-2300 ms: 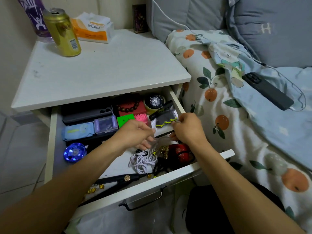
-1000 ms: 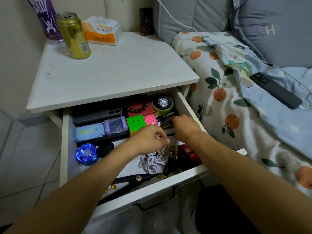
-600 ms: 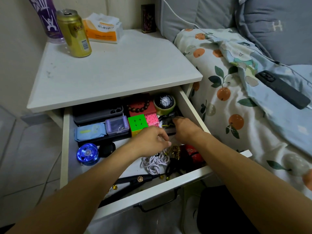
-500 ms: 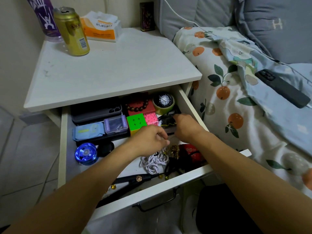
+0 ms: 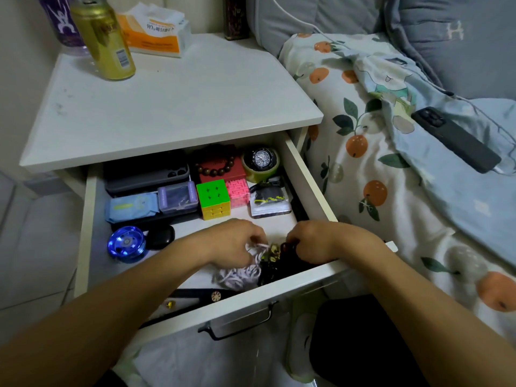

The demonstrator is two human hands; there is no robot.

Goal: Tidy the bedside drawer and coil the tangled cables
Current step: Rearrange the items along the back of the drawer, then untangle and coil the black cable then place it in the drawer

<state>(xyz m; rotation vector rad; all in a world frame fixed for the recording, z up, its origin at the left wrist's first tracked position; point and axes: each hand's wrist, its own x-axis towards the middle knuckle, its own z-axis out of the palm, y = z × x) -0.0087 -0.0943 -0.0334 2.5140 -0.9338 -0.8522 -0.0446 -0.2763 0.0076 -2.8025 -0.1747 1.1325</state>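
Observation:
The white bedside drawer [image 5: 310, 174] stands pulled open. A tangle of white cable [image 5: 237, 275] lies near its front wall. My left hand [image 5: 231, 244] pinches a strand of that cable with curled fingers. My right hand [image 5: 315, 241] grips a dark tangle with gold-coloured bits [image 5: 275, 254] beside the white cable. A clear zip bag with black and yellow contents [image 5: 268, 202] lies flat at the right of the drawer, free of both hands.
The drawer also holds a puzzle cube [image 5: 213, 198], pink maze cube [image 5: 237, 192], watch [image 5: 261, 159], bead bracelet [image 5: 217, 169], blue yo-yo [image 5: 125, 243], black scissors [image 5: 201, 296]. On the nightstand top stands a gold can [image 5: 103, 37]. A phone [image 5: 453, 139] lies on the bed.
My right hand set the zip bag down at the drawer's right and let go. Both hands then moved toward the front of the drawer and took hold of the tangles.

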